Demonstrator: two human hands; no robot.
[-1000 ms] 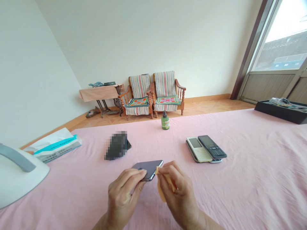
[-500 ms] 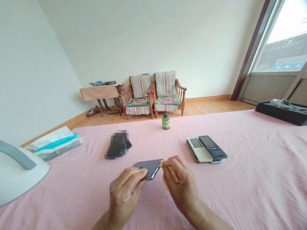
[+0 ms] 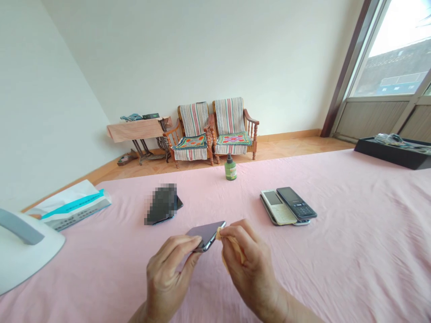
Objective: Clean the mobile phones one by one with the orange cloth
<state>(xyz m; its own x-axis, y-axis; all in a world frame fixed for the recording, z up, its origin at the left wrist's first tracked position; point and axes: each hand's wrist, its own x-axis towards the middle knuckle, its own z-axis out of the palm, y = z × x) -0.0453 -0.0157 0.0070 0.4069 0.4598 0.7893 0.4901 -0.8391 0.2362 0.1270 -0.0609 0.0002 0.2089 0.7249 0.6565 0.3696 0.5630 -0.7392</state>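
Note:
My left hand [image 3: 168, 278] grips a dark smartphone [image 3: 206, 234] by its near end, holding it flat a little above the pink cloth. My right hand [image 3: 247, 267] pinches a small yellow cloth [image 3: 232, 246] against the phone's right edge. Both hands are closed. Beyond them on the right lie a white phone [image 3: 278, 212] and a black keypad phone [image 3: 296, 209] side by side. A small green bottle [image 3: 230, 169] with a black cap stands near the far edge.
The pink cloth [image 3: 353, 233] covers a wide surface. A blurred dark object [image 3: 161, 204] lies to the left, a white and teal packet [image 3: 70, 205] further left, a white appliance [image 3: 23, 244] at the left edge, and a black tray [image 3: 392, 153] far right.
My right hand with the yellow cloth slid along the phone's right edge, forward and then back toward me. The left hand kept its grip on the phone.

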